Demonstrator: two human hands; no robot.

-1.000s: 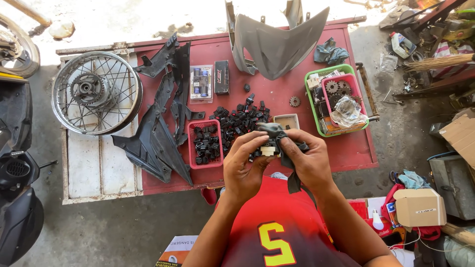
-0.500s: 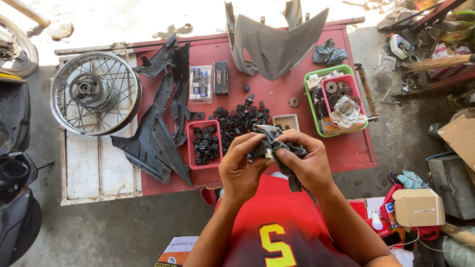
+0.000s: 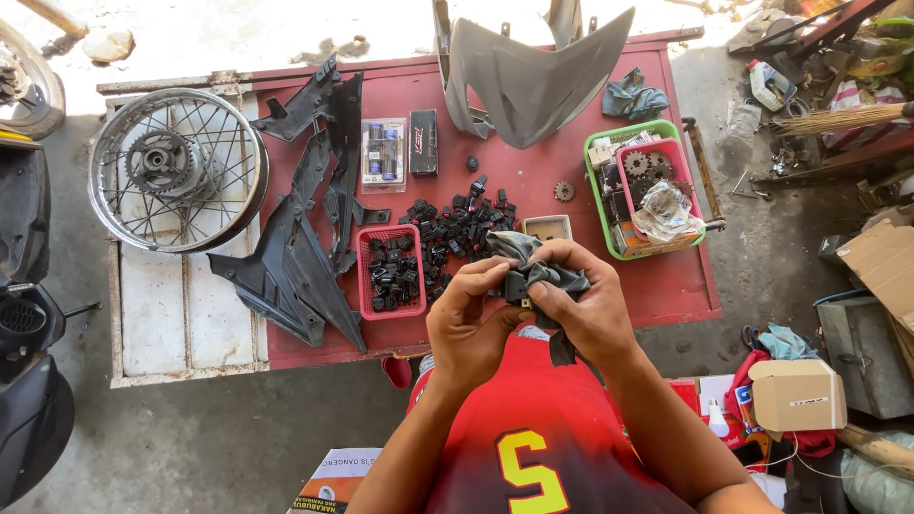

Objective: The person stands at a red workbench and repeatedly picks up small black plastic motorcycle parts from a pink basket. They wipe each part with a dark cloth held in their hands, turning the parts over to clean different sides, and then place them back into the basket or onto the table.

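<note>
Outside on grey concrete ground stands a flat red metal table, and every place below is told from it; just in front of its near edge, the left hand and the right hand meet, fingers curled tight around a small black plastic part wrapped in a crumpled grey cloth; both hands are holding, not open; the part sits between the thumbs, mostly hidden by the cloth, so how clean it is cannot be told; on the table's middle lies a loose heap of little black parts, and beside that heap sits a pink plastic basket with more black bits inside; it looks like one part is being wiped while many more wait, so the job seems far from done; on the table's right side stands a green plastic basket with gears; off its left edge lies a shiny spoked metal wheel.
</note>
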